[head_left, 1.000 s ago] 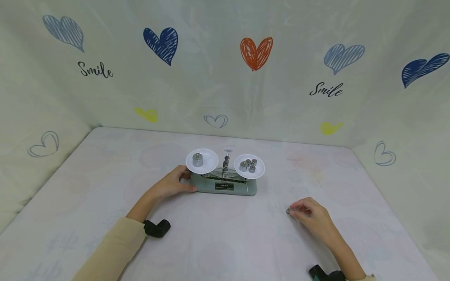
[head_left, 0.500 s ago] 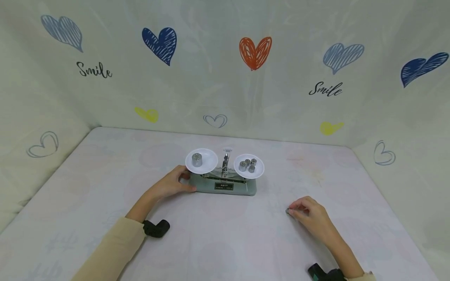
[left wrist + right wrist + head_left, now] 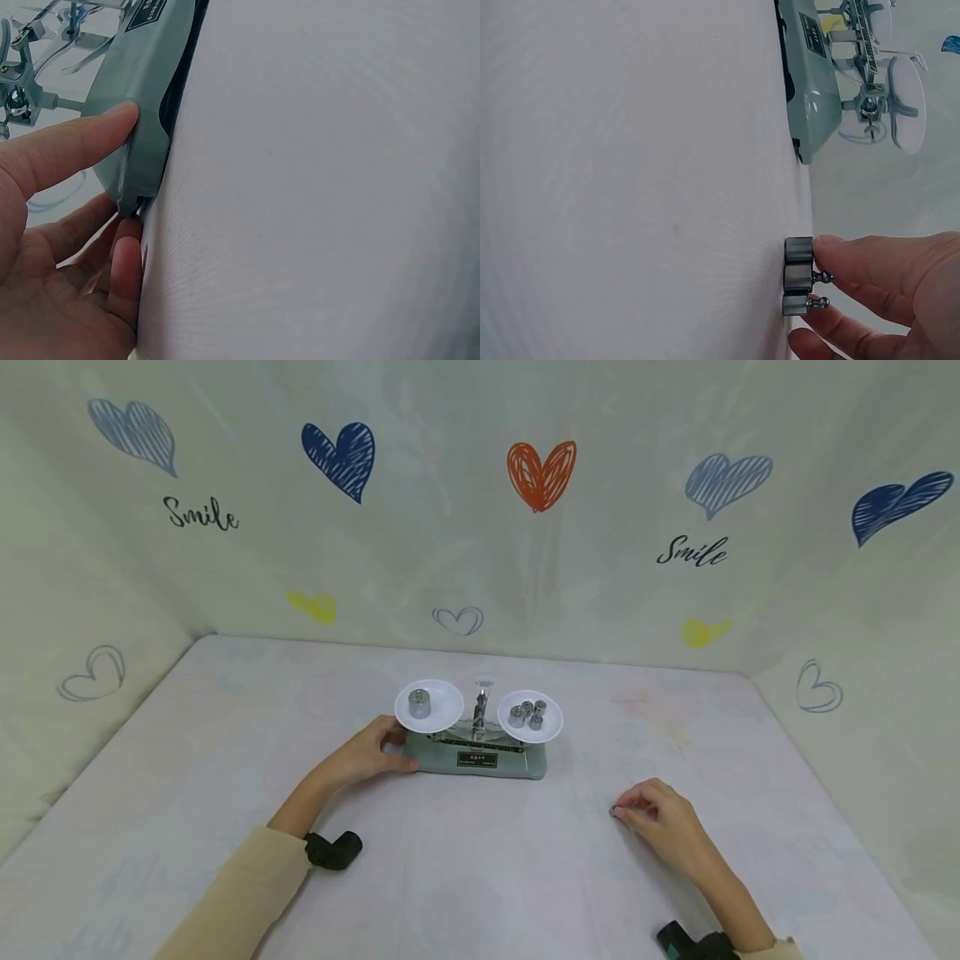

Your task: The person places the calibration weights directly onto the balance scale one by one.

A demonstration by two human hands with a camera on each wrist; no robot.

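Observation:
My left hand point(image 3: 365, 750) grips the left end of a green-based balance scale point(image 3: 480, 763). Its thumb lies on the front of the base, the other fingers behind the end, as the left wrist view shows. One large metal weight point(image 3: 419, 703) stands on the left pan point(image 3: 447, 703); several smaller weights point(image 3: 517, 717) are on the right pan point(image 3: 551, 727). To the right of the scale, my right hand point(image 3: 663, 821) is low at the table. In the right wrist view three small metal weights point(image 3: 798, 277) stand in a row, and thumb and finger pinch the top of the endmost weight point(image 3: 799, 249), its knob hidden.
A white cloth with faint prints covers the table point(image 3: 450, 877). Behind and at the sides hang pale curtains point(image 3: 630, 585) with hearts and lettering. Black devices point(image 3: 333, 850) are strapped to both wrists.
My right fingertips have closed in slightly, covering a little more of the small weights. The left hand and the scale hold their places.

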